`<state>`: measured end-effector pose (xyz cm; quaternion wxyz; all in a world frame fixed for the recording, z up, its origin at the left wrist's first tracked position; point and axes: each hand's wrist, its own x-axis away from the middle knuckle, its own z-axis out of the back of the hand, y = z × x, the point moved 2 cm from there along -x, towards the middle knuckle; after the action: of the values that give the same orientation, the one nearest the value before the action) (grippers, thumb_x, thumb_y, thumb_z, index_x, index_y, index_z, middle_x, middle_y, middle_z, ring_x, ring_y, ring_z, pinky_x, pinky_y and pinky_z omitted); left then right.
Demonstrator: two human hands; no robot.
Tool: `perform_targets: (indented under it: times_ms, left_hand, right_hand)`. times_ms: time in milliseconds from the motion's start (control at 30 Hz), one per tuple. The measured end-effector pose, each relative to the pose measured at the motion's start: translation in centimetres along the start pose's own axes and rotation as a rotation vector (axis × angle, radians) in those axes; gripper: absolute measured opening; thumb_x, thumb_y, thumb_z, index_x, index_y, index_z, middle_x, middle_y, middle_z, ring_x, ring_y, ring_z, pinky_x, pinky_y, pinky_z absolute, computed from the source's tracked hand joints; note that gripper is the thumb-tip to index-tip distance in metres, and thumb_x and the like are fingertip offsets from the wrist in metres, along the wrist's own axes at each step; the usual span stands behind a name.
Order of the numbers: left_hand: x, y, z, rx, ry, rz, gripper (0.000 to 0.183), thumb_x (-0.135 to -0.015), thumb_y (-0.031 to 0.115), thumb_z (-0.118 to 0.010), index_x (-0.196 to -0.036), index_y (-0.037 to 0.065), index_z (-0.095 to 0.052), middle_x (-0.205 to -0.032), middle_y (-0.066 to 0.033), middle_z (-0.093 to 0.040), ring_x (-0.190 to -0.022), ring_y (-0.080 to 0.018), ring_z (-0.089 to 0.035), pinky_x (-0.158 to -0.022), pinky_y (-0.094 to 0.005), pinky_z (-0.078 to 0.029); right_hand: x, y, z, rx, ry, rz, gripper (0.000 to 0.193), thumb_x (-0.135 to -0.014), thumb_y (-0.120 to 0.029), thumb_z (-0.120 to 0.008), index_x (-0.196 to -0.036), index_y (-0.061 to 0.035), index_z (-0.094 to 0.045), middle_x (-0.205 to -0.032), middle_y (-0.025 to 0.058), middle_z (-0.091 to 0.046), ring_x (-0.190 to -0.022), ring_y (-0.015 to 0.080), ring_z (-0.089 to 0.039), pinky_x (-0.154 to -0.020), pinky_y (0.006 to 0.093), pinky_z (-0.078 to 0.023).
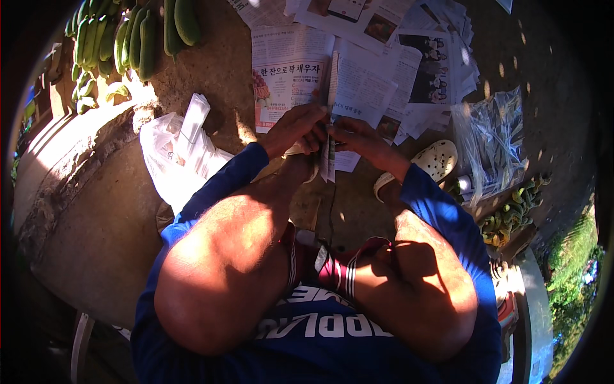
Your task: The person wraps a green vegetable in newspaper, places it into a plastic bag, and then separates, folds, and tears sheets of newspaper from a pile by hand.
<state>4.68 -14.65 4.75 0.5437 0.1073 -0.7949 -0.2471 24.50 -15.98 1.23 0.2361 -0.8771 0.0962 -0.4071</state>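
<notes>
Both hands meet over the floor between my feet, at a narrow, folded piece of newspaper (333, 82) standing edge-on toward me. My left hand (297, 132) grips its left side, fingers curled in. From the other side my right hand (366, 142) pinches the same paper with thumb and fingers. The lower end of the fold hangs below my fingers. Just beyond lie spread newspaper sheets (281, 48) with print and pictures, partly overlapping. My fingertips partly hide the middle of the folded paper.
Long green gourd-like fruits (147, 45) and green bananas lie at the far left. A white plastic bag (182, 150) sits left of my arm. On the right are a clear plastic bag (492, 144), a pale clog (436, 160) on my foot, and small yellow-green bananas (508, 214).
</notes>
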Motion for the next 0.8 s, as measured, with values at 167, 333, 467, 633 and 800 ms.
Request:
perform_targets:
  times_ms: [167, 333, 467, 633, 800]
  left_hand:
    - [0.12, 0.02, -0.02, -0.003, 0.018, 0.002, 0.057, -0.095, 0.053, -0.050, -0.111, -0.001, -0.057, -0.082, -0.0134, -0.066, -0.060, -0.0190, -0.066, -0.049, -0.0263, -0.054]
    - [0.37, 0.32, -0.10, 0.012, 0.017, 0.021, 0.056, -0.096, 0.052, -0.049, -0.112, -0.001, -0.057, -0.083, -0.0138, -0.064, -0.062, -0.0180, -0.064, -0.052, -0.0261, -0.054]
    - [0.43, 0.43, -0.17, 0.008, 0.026, 0.027, 0.057, -0.095, 0.052, -0.050, -0.112, -0.002, -0.057, -0.082, -0.0139, -0.064, -0.062, -0.0182, -0.064, -0.052, -0.0260, -0.054]
    - [0.38, 0.24, -0.10, 0.013, 0.028, 0.033, 0.058, -0.095, 0.052, -0.050, -0.112, -0.002, -0.057, -0.082, -0.0139, -0.064, -0.062, -0.0182, -0.064, -0.053, -0.0265, -0.054]
    - [0.23, 0.04, 0.04, 0.001, 0.011, 0.035, 0.058, -0.095, 0.052, -0.050, -0.115, -0.002, -0.056, -0.086, -0.0136, -0.064, -0.065, -0.0180, -0.064, -0.053, -0.0264, -0.054]
  right_hand:
    - [0.00, 0.23, 0.02, -0.050, -0.052, 0.027, 0.041, -0.094, -0.038, -0.064, -0.115, -0.0024, -0.060, -0.108, 0.0057, -0.060, -0.101, 0.0133, -0.059, -0.091, 0.0321, -0.051]
    - [-0.06, 0.28, 0.00, -0.045, -0.049, 0.018, 0.041, -0.094, -0.037, -0.063, -0.116, -0.0023, -0.060, -0.108, 0.0057, -0.060, -0.102, 0.0135, -0.059, -0.092, 0.0318, -0.050]
    - [-0.02, 0.19, 0.02, -0.022, -0.051, 0.029, 0.040, -0.094, -0.036, -0.063, -0.116, -0.0020, -0.060, -0.108, 0.0053, -0.060, -0.102, 0.0132, -0.059, -0.091, 0.0315, -0.050]
    - [-0.02, 0.19, 0.00, -0.019, -0.049, 0.024, 0.040, -0.094, -0.036, -0.063, -0.116, -0.0023, -0.060, -0.107, 0.0046, -0.060, -0.100, 0.0123, -0.059, -0.090, 0.0310, -0.050]
    - [0.01, 0.27, -0.04, -0.027, -0.030, 0.018, 0.040, -0.094, -0.037, -0.063, -0.114, -0.0033, -0.060, -0.106, 0.0036, -0.061, -0.100, 0.0113, -0.059, -0.089, 0.0305, -0.050]
